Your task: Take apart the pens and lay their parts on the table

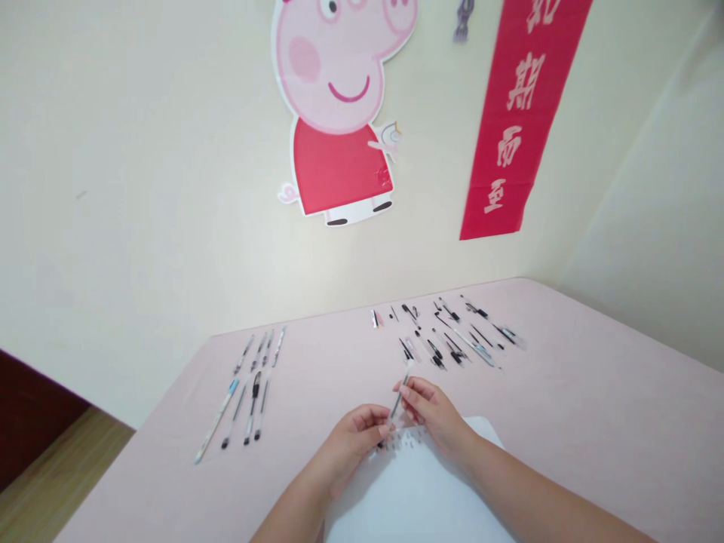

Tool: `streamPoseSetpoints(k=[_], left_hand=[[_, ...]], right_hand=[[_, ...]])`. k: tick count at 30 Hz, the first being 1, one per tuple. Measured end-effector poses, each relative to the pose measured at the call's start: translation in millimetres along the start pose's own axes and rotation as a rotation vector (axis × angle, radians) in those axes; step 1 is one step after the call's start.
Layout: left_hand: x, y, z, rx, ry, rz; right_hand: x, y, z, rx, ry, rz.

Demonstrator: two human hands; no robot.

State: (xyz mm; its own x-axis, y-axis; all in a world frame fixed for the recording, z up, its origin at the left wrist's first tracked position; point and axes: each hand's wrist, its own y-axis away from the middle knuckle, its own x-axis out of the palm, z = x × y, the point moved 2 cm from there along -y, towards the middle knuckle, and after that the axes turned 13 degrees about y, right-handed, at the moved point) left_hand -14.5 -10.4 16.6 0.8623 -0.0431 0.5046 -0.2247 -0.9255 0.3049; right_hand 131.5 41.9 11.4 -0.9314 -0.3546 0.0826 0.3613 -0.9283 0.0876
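Observation:
Between my two hands is a slim clear pen (397, 400) with a dark core, tilted with its upper end to the right. My left hand (362, 431) pinches its lower end, where a dark tip shows below the fingers. Thumb and fingers of my right hand (428, 407) close on the pen's upper part. Both hands are above the far edge of a white board or sheet (418, 490), which has small dark marks or bits along that edge; I cannot make them out.
On the left of the pink table (317, 362) lie several pens in two rows, among them a blue-capped pen (218, 418) and a black-grip pen (253, 407). Loose pen parts (446, 347) are spread at the back right. Behind stands a wall with a pig cutout (342, 166) and red banner (509, 151).

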Motion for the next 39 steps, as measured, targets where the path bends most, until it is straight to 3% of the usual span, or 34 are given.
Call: streamPoseSetpoints(k=[6,10,16,19,25,31,39], left_hand=[[0.1,-1.6,3.2,0.032,0.015,-0.006],[-0.6,-3.8,4.3,0.067,-0.121,0.0],[-14.3,-7.9,-4.2,0.408,-0.663,-0.133],[-17.0,-5.2,-8.5,0.494,-0.903,-0.177],[-5.6,3.5,-8.8,0.498,-1.145,-0.136],[2.3,3.5,-2.1,0.462,-1.089,-0.142],[8.5,7.7,-6.2,0.49,-1.245,-0.107]], right_hand=[[-0.6,-1.2,-6.1,-0.025,0.011,0.034],[1.0,-0.9,-10.6,-0.049,0.037,0.092],[-1.6,-1.4,-6.5,-0.015,-0.053,0.042],[-4.1,-2.5,-6.0,0.02,-0.07,-0.006],[-2.6,-3.4,-12.5,-0.022,0.017,0.07],[3.2,-1.9,-14.7,-0.199,0.247,0.241],[3.8,1.9,-13.0,-0.27,0.448,0.197]])
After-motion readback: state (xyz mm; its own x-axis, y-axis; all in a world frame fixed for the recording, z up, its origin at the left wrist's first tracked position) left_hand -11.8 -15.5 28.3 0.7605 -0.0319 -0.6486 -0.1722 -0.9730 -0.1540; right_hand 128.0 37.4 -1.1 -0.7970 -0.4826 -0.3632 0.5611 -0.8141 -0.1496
